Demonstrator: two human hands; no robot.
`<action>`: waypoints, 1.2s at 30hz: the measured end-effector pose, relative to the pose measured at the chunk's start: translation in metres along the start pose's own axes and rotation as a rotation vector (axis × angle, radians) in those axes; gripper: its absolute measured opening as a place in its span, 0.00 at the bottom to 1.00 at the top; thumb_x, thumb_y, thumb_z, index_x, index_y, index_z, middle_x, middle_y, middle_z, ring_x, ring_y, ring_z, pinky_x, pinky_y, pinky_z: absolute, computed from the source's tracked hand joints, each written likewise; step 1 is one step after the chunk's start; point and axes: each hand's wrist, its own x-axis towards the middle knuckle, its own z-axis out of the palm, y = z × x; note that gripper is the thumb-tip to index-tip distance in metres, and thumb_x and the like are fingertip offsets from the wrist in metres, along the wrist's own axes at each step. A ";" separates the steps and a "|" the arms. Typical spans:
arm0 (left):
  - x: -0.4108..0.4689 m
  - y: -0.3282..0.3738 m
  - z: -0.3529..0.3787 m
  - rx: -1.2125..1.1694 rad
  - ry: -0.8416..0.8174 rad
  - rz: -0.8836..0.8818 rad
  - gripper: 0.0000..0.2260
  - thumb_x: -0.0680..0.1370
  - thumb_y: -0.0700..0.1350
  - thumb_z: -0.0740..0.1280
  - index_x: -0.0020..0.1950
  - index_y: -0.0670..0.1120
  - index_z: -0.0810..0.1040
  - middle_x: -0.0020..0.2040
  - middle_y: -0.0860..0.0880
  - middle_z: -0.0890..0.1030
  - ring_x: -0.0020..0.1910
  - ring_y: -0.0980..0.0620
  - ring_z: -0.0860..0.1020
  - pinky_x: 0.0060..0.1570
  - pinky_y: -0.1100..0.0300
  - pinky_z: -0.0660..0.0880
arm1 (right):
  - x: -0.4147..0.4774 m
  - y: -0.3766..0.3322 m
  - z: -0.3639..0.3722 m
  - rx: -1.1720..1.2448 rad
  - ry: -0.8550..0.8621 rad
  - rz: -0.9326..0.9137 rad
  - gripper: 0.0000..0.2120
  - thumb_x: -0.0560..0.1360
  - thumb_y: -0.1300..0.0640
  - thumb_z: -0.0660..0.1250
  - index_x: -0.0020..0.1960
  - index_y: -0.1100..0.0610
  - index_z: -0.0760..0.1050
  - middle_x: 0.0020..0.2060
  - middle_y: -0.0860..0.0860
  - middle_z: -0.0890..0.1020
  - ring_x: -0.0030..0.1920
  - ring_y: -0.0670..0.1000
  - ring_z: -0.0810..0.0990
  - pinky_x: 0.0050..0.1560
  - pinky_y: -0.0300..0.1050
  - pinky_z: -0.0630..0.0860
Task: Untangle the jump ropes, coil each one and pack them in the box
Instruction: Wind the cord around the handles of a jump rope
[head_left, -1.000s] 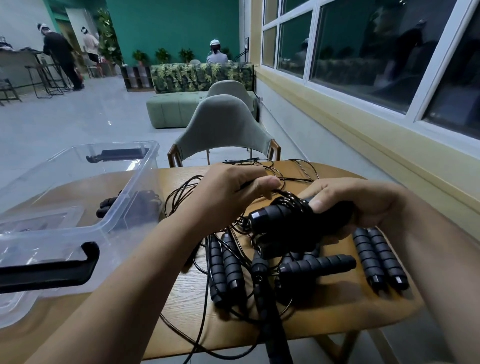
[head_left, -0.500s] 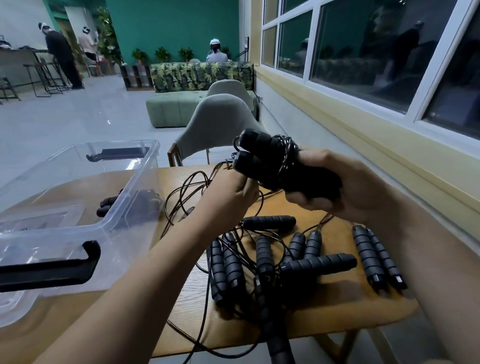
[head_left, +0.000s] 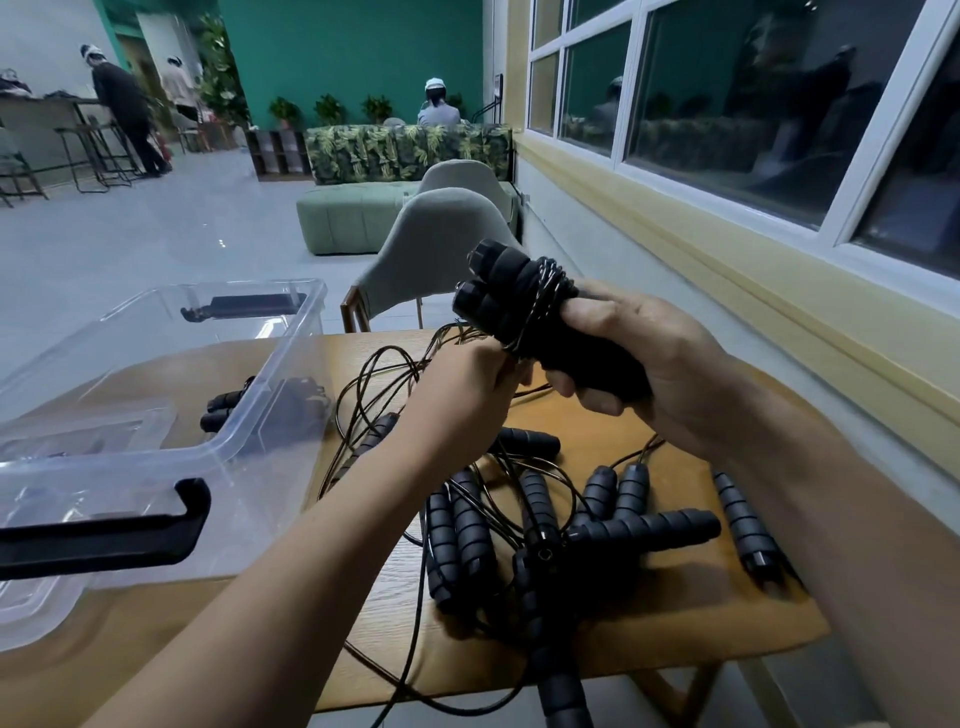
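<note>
Up off the tangle since 1 second ago, the coiled jump rope (head_left: 511, 299) is now held mid-frame, above the table. The right hand (head_left: 654, 374) grips its 2 handles together, fingers curled round them. The left hand (head_left: 462, 395) pinches the thin cord just beneath the wraps.

At the left of the frame, the clear plastic box (head_left: 156, 338) holds a packed rope (head_left: 234, 408) near its right wall; black latches sit at its near and far ends.

Lower centre, a tangled pile (head_left: 545, 519) of ribbed handles and cords lies on the wooden table (head_left: 675, 623). Behind the table stands a grey chair (head_left: 436, 244). A window (head_left: 727, 104) fills the upper right, with a leaf-print sofa (head_left: 405, 150) at upper centre.
</note>
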 end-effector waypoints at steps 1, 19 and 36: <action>-0.001 0.001 0.000 -0.038 -0.010 -0.007 0.12 0.85 0.48 0.64 0.44 0.47 0.81 0.29 0.55 0.74 0.29 0.60 0.72 0.30 0.63 0.64 | 0.000 0.001 -0.001 -0.016 -0.004 0.000 0.23 0.84 0.51 0.63 0.69 0.69 0.75 0.43 0.63 0.81 0.38 0.54 0.77 0.29 0.43 0.69; -0.003 -0.011 -0.013 -0.294 -0.186 0.014 0.04 0.82 0.51 0.73 0.55 0.55 0.84 0.50 0.59 0.85 0.52 0.62 0.81 0.53 0.65 0.74 | 0.009 0.012 -0.018 0.303 0.118 0.037 0.24 0.86 0.50 0.60 0.76 0.65 0.72 0.53 0.59 0.79 0.43 0.52 0.78 0.32 0.41 0.68; -0.001 -0.043 -0.021 -0.366 -0.027 -0.150 0.11 0.79 0.54 0.75 0.41 0.49 0.83 0.30 0.53 0.78 0.29 0.56 0.73 0.33 0.60 0.69 | 0.009 0.021 -0.045 0.246 0.210 0.008 0.22 0.86 0.51 0.61 0.74 0.63 0.74 0.55 0.60 0.80 0.47 0.56 0.79 0.34 0.43 0.73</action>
